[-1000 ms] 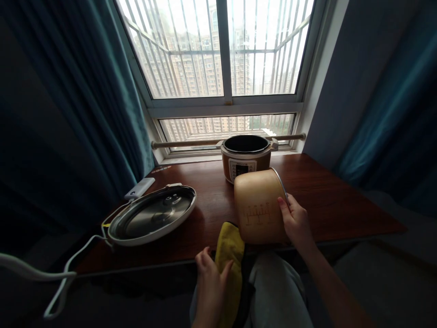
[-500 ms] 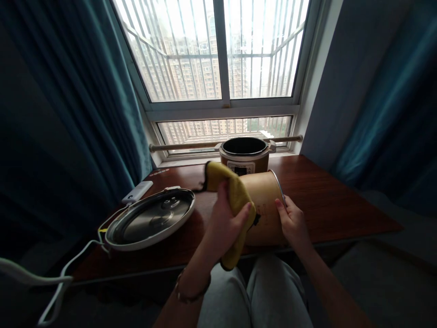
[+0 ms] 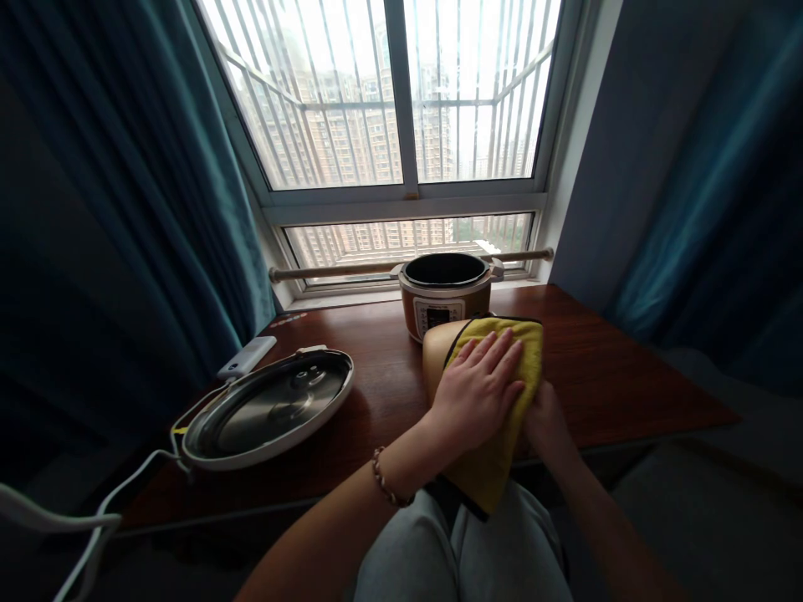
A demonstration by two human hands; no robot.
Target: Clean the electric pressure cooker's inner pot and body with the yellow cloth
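Note:
A yellow cloth (image 3: 489, 460) with a dark edge lies draped over the side of a tan inner pot (image 3: 437, 355), which rests on its side near the table's front edge. My left hand (image 3: 480, 389) is spread flat on the cloth, pressing it against the pot. At the pot's right end is my right hand (image 3: 545, 418), its fingers mostly hidden behind the cloth. Just behind the pot stands a rice cooker (image 3: 411, 305), open at the top, with a control panel on its front.
A round lid (image 3: 269, 418) with a pale rim lies on the left of the wooden table (image 3: 615, 368). Beside it are a white power strip (image 3: 248, 358) and white cables (image 3: 135, 481). A window and a rail stand behind, with blue curtains at both sides.
My left hand has moved right with the cloth and opened flat on it. The cloth now covers most of the pot, including its printed mark and right rim.

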